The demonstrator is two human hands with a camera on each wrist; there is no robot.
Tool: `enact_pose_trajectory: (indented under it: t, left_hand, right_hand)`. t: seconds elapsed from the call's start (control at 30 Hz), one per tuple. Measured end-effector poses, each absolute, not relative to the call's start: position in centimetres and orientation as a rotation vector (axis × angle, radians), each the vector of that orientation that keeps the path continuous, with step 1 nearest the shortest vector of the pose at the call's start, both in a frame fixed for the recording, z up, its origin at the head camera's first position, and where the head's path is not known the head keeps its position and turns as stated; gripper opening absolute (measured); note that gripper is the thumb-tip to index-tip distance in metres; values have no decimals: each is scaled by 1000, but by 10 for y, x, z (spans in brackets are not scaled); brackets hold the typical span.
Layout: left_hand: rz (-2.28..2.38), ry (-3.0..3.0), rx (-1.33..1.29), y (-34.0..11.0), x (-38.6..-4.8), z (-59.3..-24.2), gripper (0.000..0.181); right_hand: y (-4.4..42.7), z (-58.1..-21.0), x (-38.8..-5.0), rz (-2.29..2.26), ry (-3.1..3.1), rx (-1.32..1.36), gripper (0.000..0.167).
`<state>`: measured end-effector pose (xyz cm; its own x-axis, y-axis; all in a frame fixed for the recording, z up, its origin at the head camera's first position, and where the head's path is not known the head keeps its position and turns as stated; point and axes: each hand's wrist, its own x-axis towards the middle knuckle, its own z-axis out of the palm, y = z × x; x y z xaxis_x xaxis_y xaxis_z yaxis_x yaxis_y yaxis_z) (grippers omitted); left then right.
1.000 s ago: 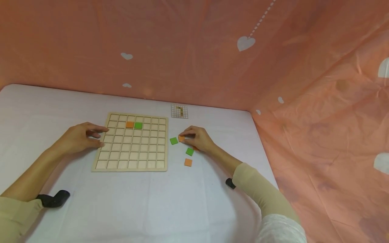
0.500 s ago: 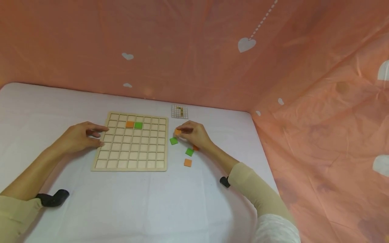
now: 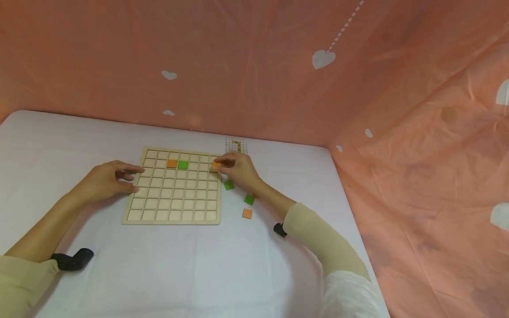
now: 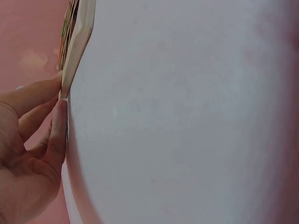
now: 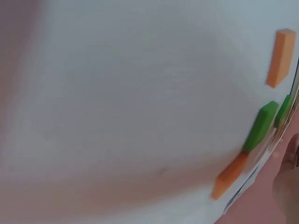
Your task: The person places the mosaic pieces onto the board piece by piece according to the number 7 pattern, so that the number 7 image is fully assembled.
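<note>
Carrying a thin square orange tile (image 3: 215, 165) flat over the right edge of the pale wooden grid board (image 3: 171, 222) seems to be the step in hand. The right hand (image 3: 240, 170) pinches that tile between thumb and fingertips; the left hand (image 3: 105, 180), its fingers loosely extended and apart from the thumb, touches the board's left edge without gripping anything I can make out. To do this well, I would hold the tile level, clear the grid walls, square its corners to one cell before releasing, and let the left hand steady the board. Nudging the seated orange tile (image 3: 171, 163) or the seated green tile (image 3: 183, 164), side by side in the board's second row from the far edge, looks like the main risk.

Compared with half a second ago, the right hand and its tile have moved from beside the board to over its right edge, and the hand now covers part of the small printed grid card (image 3: 236, 143) beyond the board's far right corner. The left hand stays put.
</note>
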<state>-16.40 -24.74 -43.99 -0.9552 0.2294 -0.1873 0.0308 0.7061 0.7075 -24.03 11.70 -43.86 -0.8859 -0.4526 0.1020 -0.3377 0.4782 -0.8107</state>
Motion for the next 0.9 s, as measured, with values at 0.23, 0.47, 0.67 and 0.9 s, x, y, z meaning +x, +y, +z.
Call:
enact_pose_trajectory:
  t: [0.23,0.47,0.67,0.9]
  left_hand:
    - [1099,2642,201,-248,-163,-439,61]
    - [1093,2652,209,-250,-163,-440,61]
    - [1112,2653,244,-250,-163,-441,60]
    - [1102,2655,245,-250,-164,-441,60]
  right_hand:
    - [94,-438,-247,-1349,2593,-691,27]
    - [74,-443,-255,-1226,2671,-824,27]
    - [61,-448,-257,-1160,2687,-876,25]
    - [51,-451,-258,-1061,2742,-873,20]
